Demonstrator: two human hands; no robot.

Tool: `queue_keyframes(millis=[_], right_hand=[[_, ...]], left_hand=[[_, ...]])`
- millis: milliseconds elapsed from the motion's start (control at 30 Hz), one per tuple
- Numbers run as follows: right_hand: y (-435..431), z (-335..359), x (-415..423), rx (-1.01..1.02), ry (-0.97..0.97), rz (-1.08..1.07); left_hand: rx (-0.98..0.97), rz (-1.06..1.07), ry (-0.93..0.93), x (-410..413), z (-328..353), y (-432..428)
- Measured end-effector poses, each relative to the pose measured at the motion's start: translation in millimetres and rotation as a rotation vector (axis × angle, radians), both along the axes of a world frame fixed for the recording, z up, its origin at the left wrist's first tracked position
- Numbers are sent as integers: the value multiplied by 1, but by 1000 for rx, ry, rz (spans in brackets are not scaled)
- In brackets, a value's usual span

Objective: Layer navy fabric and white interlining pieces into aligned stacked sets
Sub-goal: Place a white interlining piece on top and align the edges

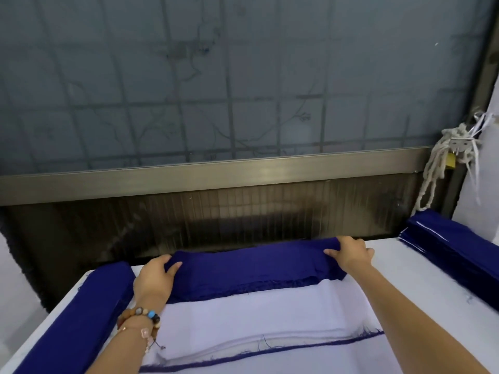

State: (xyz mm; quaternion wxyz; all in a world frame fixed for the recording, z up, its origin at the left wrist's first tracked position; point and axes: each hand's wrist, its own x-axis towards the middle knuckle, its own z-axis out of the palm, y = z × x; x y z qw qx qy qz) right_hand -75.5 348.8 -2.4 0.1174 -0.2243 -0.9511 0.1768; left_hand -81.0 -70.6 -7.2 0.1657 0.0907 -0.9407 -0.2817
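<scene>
Two hands, well apart, hold one rumpled navy fabric piece (251, 268) along the white table's (405, 268) far edge. Your left hand (156, 276) grips its left end, your right hand (351, 253) its right end. The piece overlaps the white interlining sheet (256, 317). A long navy fabric stack (89, 314) lies along the left edge, and a second navy fabric stack (453, 252) sits at the far right corner.

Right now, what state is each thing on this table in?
Left hand, gripping the left end of the navy piece.
Right hand, gripping its right end.
Navy piece, rumpled, lying across the far edge of the white interlining.
White interlining, spread flat, navy edge showing beneath.
Left navy stack, piled.
Right navy stack, piled.
</scene>
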Motion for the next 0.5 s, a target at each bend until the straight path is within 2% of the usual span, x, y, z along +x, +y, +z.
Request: queue_keyframes(millis=[267, 500], right_hand=[[-3, 28, 31, -404, 272, -2], [12, 41, 85, -495, 273, 66]], left_hand=[[145, 54, 169, 39, 40, -6], [255, -114, 82, 91, 62, -16]])
